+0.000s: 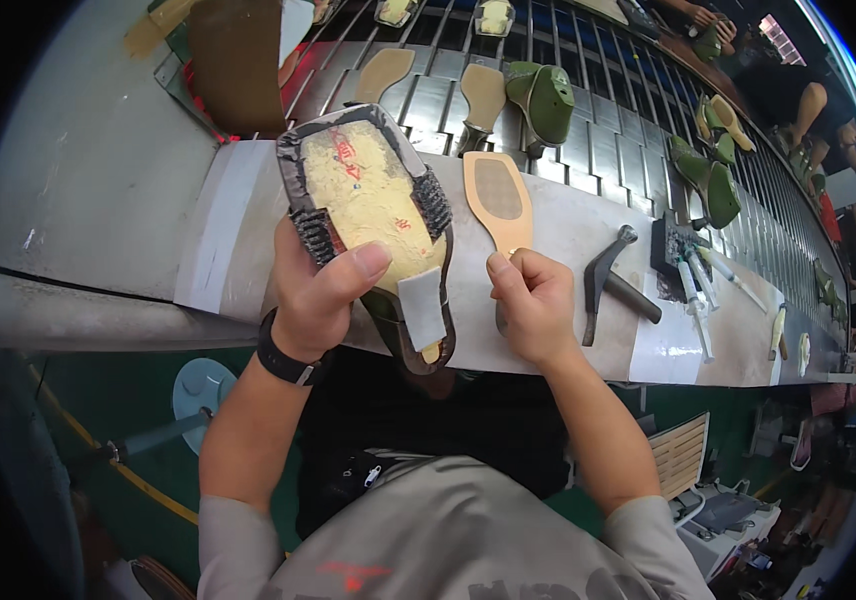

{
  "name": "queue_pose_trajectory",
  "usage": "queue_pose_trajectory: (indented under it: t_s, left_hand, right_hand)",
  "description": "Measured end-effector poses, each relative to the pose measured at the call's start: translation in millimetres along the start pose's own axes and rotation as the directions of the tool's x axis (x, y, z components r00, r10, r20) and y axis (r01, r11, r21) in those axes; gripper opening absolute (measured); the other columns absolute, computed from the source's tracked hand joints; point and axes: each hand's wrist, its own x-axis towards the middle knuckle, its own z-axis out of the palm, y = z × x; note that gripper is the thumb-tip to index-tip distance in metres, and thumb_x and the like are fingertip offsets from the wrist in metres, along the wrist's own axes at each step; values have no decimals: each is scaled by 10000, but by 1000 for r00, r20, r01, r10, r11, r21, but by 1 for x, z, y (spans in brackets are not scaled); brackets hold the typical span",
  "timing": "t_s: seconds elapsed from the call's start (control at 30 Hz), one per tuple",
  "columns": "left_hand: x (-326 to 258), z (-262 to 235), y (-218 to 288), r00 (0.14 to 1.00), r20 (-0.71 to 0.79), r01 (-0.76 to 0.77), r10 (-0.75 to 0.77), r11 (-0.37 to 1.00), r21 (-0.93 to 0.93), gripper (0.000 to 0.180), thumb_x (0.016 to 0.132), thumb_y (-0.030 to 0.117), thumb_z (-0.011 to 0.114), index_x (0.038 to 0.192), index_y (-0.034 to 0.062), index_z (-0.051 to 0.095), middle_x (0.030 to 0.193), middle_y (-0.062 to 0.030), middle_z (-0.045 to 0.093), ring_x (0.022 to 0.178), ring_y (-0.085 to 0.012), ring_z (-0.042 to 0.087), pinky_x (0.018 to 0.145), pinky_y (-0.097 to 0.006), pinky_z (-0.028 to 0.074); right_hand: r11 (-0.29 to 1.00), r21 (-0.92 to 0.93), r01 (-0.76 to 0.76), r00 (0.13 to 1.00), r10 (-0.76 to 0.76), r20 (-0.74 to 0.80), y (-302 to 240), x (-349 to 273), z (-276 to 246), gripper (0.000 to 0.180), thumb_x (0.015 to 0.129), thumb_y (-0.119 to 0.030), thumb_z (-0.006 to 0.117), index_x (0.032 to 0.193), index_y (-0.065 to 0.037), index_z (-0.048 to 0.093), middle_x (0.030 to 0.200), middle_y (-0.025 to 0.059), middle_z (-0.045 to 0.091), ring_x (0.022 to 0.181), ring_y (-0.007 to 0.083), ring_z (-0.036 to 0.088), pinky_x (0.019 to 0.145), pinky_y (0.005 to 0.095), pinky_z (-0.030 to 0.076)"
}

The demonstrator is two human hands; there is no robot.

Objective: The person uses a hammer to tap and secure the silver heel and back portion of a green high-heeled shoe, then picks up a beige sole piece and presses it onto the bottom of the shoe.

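In my left hand is a shoe upper on a last, bottom side up. Its underside is coated pale yellow, with red markings and dark gathered edges, and a small white patch lies toward the heel. My left thumb presses on the yellow surface; the fingers go round behind and are partly hidden. Between the thumb and curled fingers of my right hand is the narrow end of a tan shoe sole with a textured oval in its front part. The sole is apart from the shoe, just above the bench.
The pale bench carries a hammer and a dark holder with several brushes. Beyond it runs a metal roller conveyor bearing soles and green shoe lasts. Other people work across it. A blue stool stands below left.
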Motion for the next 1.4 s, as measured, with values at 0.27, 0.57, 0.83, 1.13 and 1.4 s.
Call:
queue_pose_trajectory:
  t_s: [0.27,0.57,0.83,1.13,1.4]
  left_hand:
    - [9,-18,-7,1000,17,-21,23,996,-87,526,907,200,696,1353,-68,621,1223,-143,738,1104,-215,714,970,-344,550]
    - [9,-26,-17,999,-48,-3,-14,945,-328,540,969,243,651,1405,-65,571,1284,-165,711,1154,-259,722,1030,-403,567]
    - [7,0,-26,975,186,172,-119,938,-301,676,908,307,664,1438,-95,543,1314,-226,700,1180,-303,724,1032,-425,581]
    - [14,29,34,967,250,112,-57,971,-210,527,1034,167,689,1492,10,480,1369,-333,660,1279,-415,690,1057,-528,598]
    - [-6,28,41,921,389,44,34,981,-188,688,1082,600,499,1387,-16,515,1382,-371,635,1293,-437,673,1072,-558,577]
  right_hand:
    - [843,-479,245,934,-337,-116,3,-34,-13,240,905,-105,809,1076,16,692,1329,250,639,1211,321,658,984,418,545]
    - [893,449,-25,966,136,-218,12,-194,-37,590,985,-340,782,1405,-8,535,1503,292,592,1255,310,696,910,387,615]
    - [729,586,-355,917,393,66,-3,-148,-20,300,1015,-116,710,1255,55,653,945,205,778,775,267,780,732,397,667]
    - [859,503,-93,983,-2,186,-91,-109,15,269,1075,-154,667,1151,95,733,1017,219,787,853,224,778,768,368,666]
    - [865,489,-108,970,-15,242,-111,-95,39,273,1083,-111,596,1043,101,763,906,163,799,754,184,763,676,326,646]
